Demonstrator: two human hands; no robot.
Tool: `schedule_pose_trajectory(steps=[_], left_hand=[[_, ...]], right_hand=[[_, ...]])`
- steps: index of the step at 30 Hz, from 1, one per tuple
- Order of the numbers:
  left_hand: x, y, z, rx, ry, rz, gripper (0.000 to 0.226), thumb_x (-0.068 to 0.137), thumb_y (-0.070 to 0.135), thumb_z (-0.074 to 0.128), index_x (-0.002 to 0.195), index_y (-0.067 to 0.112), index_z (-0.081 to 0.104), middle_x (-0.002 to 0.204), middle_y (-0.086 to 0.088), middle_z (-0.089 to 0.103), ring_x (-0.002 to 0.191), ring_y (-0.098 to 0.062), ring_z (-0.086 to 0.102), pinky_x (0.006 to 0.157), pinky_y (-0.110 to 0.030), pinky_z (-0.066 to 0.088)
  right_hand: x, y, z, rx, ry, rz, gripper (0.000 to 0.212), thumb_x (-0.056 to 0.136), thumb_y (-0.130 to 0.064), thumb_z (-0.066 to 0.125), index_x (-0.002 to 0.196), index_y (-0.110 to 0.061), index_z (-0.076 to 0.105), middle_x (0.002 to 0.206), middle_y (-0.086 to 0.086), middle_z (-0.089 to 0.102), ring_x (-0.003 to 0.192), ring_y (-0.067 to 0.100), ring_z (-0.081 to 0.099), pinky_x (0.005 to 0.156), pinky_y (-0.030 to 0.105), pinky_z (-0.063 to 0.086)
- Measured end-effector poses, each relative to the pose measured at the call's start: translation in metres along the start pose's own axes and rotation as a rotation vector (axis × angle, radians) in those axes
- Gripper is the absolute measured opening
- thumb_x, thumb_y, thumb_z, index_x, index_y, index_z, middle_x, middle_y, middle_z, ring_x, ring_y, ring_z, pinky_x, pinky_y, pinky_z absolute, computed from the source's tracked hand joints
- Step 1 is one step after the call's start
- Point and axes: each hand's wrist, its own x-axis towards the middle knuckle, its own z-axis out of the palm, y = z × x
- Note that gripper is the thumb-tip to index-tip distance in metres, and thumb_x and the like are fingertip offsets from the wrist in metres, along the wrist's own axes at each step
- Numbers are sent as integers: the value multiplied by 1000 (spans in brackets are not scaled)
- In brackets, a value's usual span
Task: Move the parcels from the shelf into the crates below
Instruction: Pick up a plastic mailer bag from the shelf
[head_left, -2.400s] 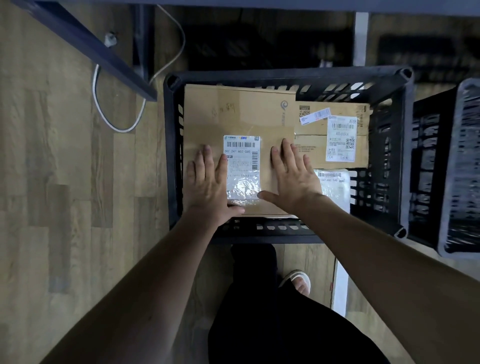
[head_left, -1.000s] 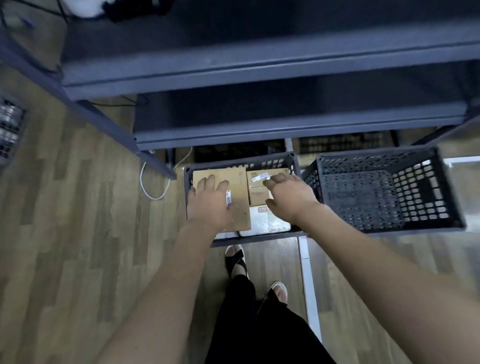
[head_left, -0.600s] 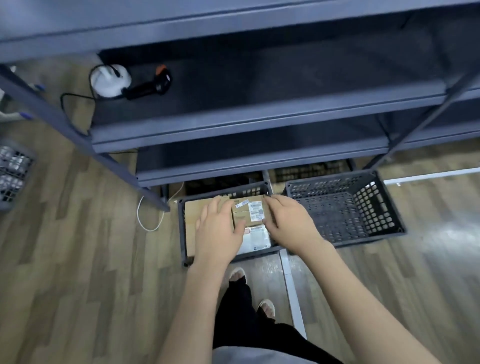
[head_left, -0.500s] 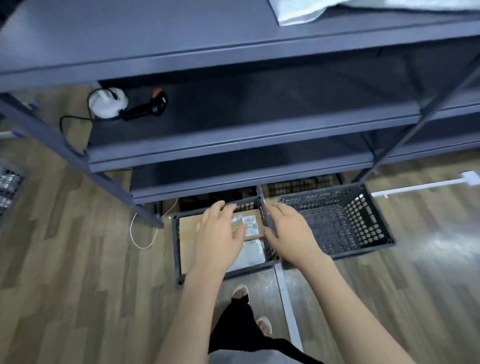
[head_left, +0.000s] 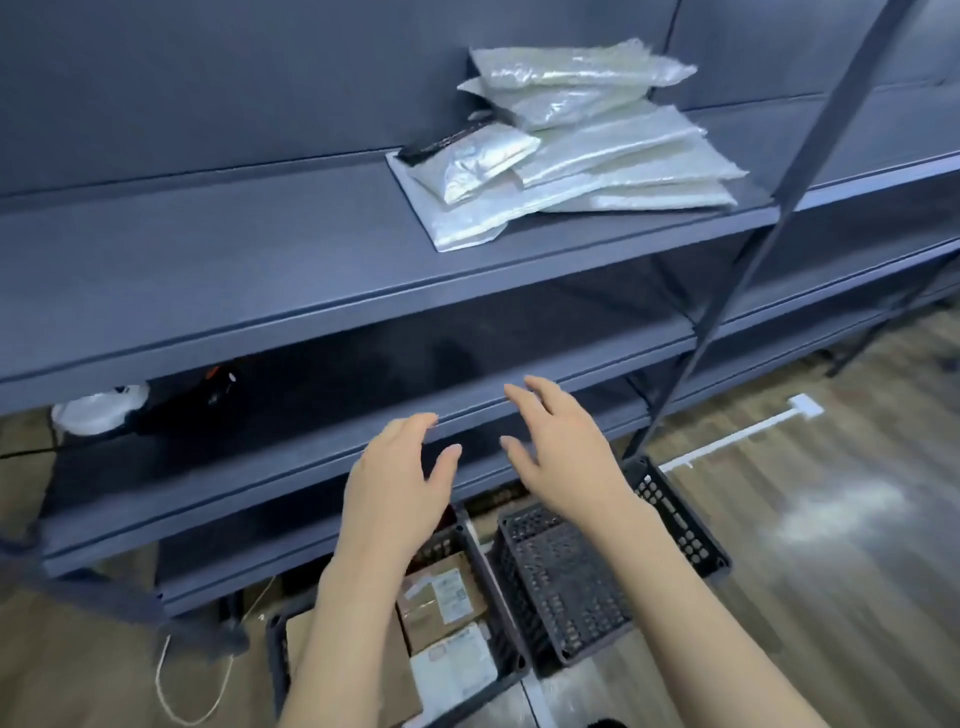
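Hands (head_left: 395, 493) empty, parcels (head_left: 571, 150) shelved

Glossy plastic mailers (head_left: 571, 150); matt metal shelf (head_left: 260, 270); perforated plastic crate (head_left: 571, 587); cardboard boxes (head_left: 441, 597); wood-look floor (head_left: 831, 571).

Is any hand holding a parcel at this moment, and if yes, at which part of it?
Nothing is held. The left hand and the right hand are both open and empty, raised in front of the shelf, below the white mailers.
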Motion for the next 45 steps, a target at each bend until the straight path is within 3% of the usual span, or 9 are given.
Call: schedule_pose_trajectory(steps=[5,14,20,27,33,39,45], left_hand=[[25,19,14,-2,19,8,47,94,43,49,137,25,44,138,9,47,126,-11,44,99,-27,37],[82,87,55,102,139,-85,47,93,37,51,137,20,46,138,4,47,129,-18,39,104,-33,35],[128,165,68,162,220,-109,47,93,38,51,136,19,46,138,2,47,127,-20,40,104,-36,35],[167,199,34,321,264,-44,49,94,40,49,139,23,41,138,6,45,127,-18,39,102,-32,33],[227,187,-12,483,206,-6,50,94,39,47,140,22,38,139,3,45,122,-22,45,97,-34,39],[322,201,-33,581,161,99,55,93,36,49,143,19,31,140,-2,41,121,-26,44,94,-38,41],[424,216,-41,832,235,176,73,90,28,51,149,17,9,145,-6,30,121,-27,40,89,-36,38]], right_hand=[[24,24,-11,11,12,-16,55,96,-31,49,146,-17,32,153,6,28,138,20,29,111,27,24],[82,135,-55,-30,59,-156,52,87,-25,64,135,-8,51,137,15,51,128,31,47,106,42,35],[134,204,-117,-121,9,-312,55,95,-32,51,144,-14,37,147,8,39,136,25,34,111,33,24],[191,211,-142,-126,4,-461,56,94,-32,50,145,-16,35,145,7,40,133,25,37,110,34,28],[260,201,-166,-195,84,-450,56,91,-28,55,143,-13,40,145,13,41,134,29,37,107,37,28],[337,189,-198,-355,142,-427,57,93,-28,50,146,-16,30,152,9,27,140,26,23,110,35,20],[405,215,-234,-691,151,-327,65,88,-27,55,145,-14,25,150,11,25,141,29,17,115,43,16]])
